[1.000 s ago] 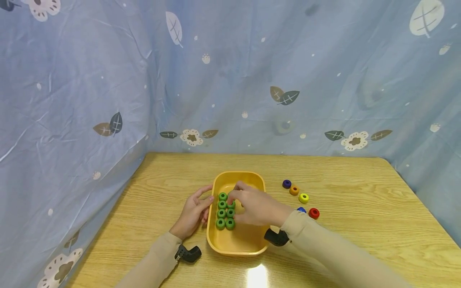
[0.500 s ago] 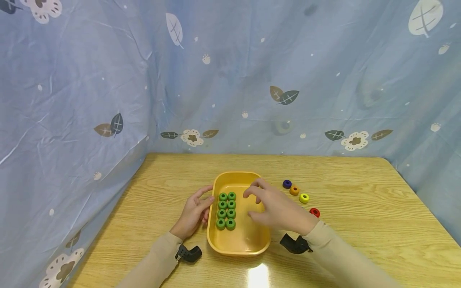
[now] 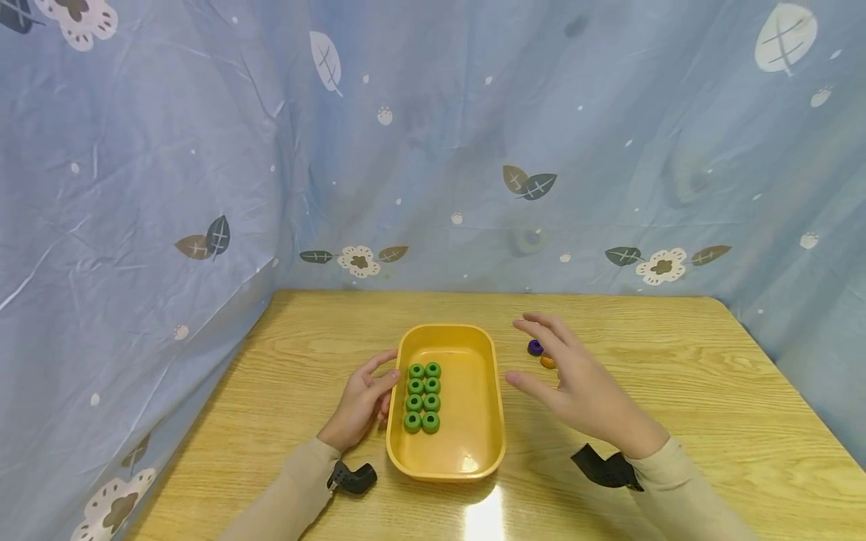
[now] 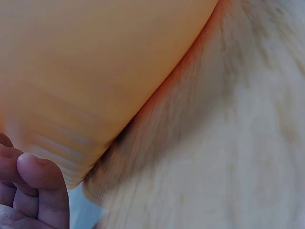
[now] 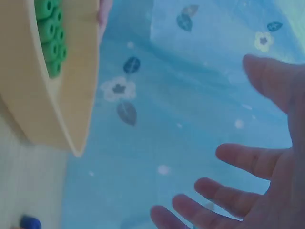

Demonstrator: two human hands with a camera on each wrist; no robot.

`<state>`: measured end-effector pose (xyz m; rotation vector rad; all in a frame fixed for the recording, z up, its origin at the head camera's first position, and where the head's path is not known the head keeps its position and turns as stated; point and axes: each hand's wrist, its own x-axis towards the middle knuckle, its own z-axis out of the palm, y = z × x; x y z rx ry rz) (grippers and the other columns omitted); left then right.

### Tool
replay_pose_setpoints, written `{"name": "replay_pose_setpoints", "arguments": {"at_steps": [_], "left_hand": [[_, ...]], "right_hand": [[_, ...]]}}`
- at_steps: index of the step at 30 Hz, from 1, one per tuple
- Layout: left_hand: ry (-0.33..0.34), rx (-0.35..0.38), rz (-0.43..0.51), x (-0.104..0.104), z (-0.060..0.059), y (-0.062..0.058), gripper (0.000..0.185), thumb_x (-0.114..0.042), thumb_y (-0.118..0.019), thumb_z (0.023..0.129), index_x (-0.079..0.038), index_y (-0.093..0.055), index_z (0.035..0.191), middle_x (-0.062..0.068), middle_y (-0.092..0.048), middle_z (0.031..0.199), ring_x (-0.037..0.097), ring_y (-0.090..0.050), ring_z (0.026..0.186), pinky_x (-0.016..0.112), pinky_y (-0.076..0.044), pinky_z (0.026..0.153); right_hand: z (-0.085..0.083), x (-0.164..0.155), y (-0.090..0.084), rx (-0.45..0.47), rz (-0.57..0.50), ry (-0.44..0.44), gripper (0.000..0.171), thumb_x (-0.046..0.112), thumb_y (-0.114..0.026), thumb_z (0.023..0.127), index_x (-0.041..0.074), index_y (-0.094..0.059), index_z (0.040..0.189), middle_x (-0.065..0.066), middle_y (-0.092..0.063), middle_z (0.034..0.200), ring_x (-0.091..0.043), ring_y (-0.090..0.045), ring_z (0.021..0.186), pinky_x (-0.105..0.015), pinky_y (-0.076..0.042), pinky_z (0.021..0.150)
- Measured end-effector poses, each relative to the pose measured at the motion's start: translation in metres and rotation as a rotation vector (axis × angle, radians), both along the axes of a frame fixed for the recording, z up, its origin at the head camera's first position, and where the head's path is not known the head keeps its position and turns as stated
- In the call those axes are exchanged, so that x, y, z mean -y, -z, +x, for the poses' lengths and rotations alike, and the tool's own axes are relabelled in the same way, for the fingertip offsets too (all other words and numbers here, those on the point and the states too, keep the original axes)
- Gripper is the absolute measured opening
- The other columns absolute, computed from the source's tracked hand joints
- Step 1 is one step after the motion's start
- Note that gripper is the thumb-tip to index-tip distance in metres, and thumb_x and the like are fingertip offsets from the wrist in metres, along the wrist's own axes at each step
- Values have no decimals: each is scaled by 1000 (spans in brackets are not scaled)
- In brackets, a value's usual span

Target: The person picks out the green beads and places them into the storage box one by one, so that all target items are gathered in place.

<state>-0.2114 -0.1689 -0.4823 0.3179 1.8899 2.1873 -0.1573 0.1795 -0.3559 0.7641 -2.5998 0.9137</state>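
Observation:
A yellow plastic tray point(image 3: 446, 469) holds several green ring-shaped beads point(image 3: 431, 385) in two columns along its left side. My left hand point(image 3: 358, 402) grips the tray's left edge, thumb on the rim and fingers against the outer wall. In the left wrist view, curled fingertips point(image 4: 43, 174) show beside the tray wall point(image 4: 105, 71). To the right of the tray, my right hand point(image 3: 588, 391) is raised over the table with fingers spread and nothing held. A purple bead point(image 3: 535, 347) and an orange bead point(image 3: 548, 362) lie just behind it, partly covered by the hand.
The wooden table point(image 3: 325, 323) ends at a blue patterned curtain point(image 3: 433, 188), which hangs behind it and down the left side. Black wrist-worn devices sit at the left wrist point(image 3: 353, 478) and right wrist point(image 3: 605, 467).
My right hand has left the green beads in the tray and moved right, its fingers spreading. It now hides the yellow, red and blue beads. The left hand stays at the tray.

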Motion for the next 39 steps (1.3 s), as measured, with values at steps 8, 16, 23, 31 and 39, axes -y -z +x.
{"name": "replay_pose_setpoints", "arguments": {"at_steps": [8, 16, 23, 31, 39], "left_hand": [[-14, 5, 3, 2, 0, 0, 56, -19, -59, 108, -4, -37, 157, -5, -53, 53, 7, -47, 42, 20, -42, 41], [-8, -1, 3, 3, 0, 0, 56, -19, -58, 108, -3, -36, 157, -5, -53, 53, 6, -47, 42, 19, -42, 42], [-4, -7, 2, 2, -1, -1, 56, -19, -58, 108, -3, -36, 157, -6, -52, 54, 6, -46, 43, 19, -42, 42], [-9, -11, 0, 2, -2, 1, 56, -19, -59, 108, -3, -37, 157, -5, -52, 54, 6, -47, 43, 19, -42, 41], [-4, -13, 1, 1, -2, -1, 56, -20, -59, 108, -4, -37, 157, -4, -53, 54, 7, -47, 43, 20, -42, 42]], "right_hand": [[-3, -10, 1, -114, 84, 98, 91, 40, -84, 89, 13, -38, 162, -17, -25, 171, -50, -25, 153, -77, -35, 109], [-5, -20, 1, -30, 239, 225, 96, 61, -73, 91, 22, -29, 166, -22, -8, 173, -58, 0, 155, -89, -10, 109], [-3, -22, 1, 38, 295, 267, 95, 66, -68, 93, 27, -23, 168, -19, 2, 175, -56, 11, 156, -94, -7, 102], [-1, -17, 2, 75, 319, 268, 91, 65, -61, 97, 29, -18, 169, -16, 8, 175, -57, 18, 154, -97, -7, 98], [-1, -16, 6, 52, 349, 276, 91, 67, -61, 96, 30, -19, 168, -16, 7, 175, -57, 18, 154, -97, -7, 97]]}}
